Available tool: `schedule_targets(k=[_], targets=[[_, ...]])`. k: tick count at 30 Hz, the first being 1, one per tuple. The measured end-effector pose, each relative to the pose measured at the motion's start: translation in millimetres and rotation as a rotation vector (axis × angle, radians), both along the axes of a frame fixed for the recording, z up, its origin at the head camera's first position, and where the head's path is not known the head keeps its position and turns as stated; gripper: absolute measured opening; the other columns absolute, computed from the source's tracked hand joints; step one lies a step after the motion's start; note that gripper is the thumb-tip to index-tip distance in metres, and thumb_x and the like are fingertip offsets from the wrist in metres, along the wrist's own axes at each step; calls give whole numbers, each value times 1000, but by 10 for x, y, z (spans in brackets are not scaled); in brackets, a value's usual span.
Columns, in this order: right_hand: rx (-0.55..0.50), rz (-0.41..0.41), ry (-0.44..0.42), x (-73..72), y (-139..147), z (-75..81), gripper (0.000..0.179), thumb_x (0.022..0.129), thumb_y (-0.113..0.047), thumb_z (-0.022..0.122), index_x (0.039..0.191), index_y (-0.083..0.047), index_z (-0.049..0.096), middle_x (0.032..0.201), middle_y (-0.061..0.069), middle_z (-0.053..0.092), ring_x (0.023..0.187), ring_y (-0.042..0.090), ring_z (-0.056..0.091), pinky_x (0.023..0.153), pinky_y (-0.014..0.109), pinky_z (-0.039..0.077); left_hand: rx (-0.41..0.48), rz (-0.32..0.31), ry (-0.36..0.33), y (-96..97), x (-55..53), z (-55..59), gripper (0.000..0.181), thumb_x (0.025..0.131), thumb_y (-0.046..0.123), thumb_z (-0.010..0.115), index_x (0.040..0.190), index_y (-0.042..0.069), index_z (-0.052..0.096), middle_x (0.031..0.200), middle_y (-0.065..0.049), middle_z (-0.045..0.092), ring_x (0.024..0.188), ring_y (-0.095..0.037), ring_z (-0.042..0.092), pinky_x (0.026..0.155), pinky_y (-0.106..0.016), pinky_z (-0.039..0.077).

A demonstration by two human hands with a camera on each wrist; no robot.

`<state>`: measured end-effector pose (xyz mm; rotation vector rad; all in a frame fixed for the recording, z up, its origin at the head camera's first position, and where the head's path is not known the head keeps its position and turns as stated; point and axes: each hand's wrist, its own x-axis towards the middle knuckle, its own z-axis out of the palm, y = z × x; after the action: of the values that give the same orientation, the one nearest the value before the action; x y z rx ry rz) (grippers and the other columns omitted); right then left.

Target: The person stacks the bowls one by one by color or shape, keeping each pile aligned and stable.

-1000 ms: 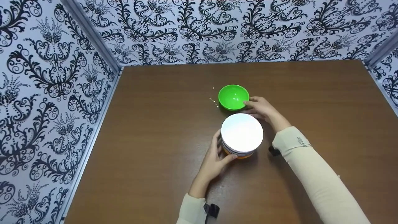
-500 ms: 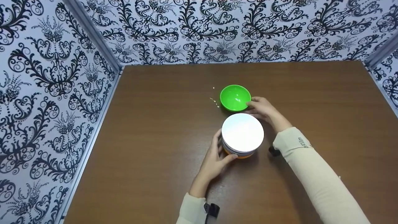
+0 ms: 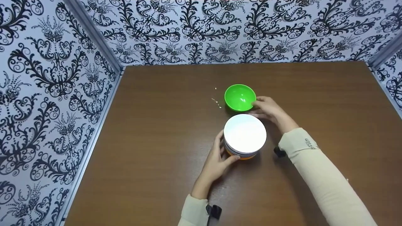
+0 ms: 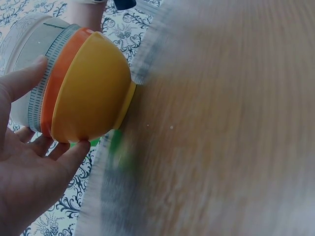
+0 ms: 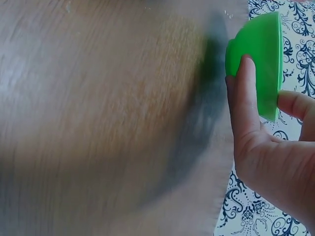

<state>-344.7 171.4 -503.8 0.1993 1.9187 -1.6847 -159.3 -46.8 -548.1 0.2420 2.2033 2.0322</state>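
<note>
A stack of bowls (image 3: 245, 133) stands near the middle of the table, its top a bright white round. In the left wrist view the lowest one is a yellow bowl (image 4: 93, 88), with an orange rim, a finely striped band and pale bowls above it. My left hand (image 3: 216, 164) grips this stack from the left, thumb on the near side. Just behind the stack is a green bowl (image 3: 239, 97), hollow side up. My right hand (image 3: 268, 110) pinches its right side, thumb at the rim and fingers along the outside. Whether its base touches the table cannot be told.
The brown wooden table (image 3: 150, 141) runs to a patterned wall (image 3: 213, 34) at the back and another wall (image 3: 47, 78) on the left. Several small pale crumbs (image 3: 220, 107) lie left of the green bowl.
The green bowl has shifted slightly to the right, held by my right hand, which moved the same way. My left hand and the stack have stayed put.
</note>
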Motion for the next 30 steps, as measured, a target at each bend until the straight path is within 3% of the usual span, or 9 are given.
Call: schedule_targets(k=[15,30], targets=[[5,8,22,31,79,151,62,104,-16,44,156,4,18,137,17,44,85,8,72,91,27,58,17,-9,38,4,-5,-22,95,86,27,78,159,18,17,163,-10,25,150,-30,30,122,-43,32],[7,21,70,86,119,312,57,103,-16,47,152,6,28,120,10,52,84,8,71,87,27,60,20,-6,22,8,-3,-27,96,86,28,78,159,19,16,164,-8,24,150,-28,30,122,-41,31]])
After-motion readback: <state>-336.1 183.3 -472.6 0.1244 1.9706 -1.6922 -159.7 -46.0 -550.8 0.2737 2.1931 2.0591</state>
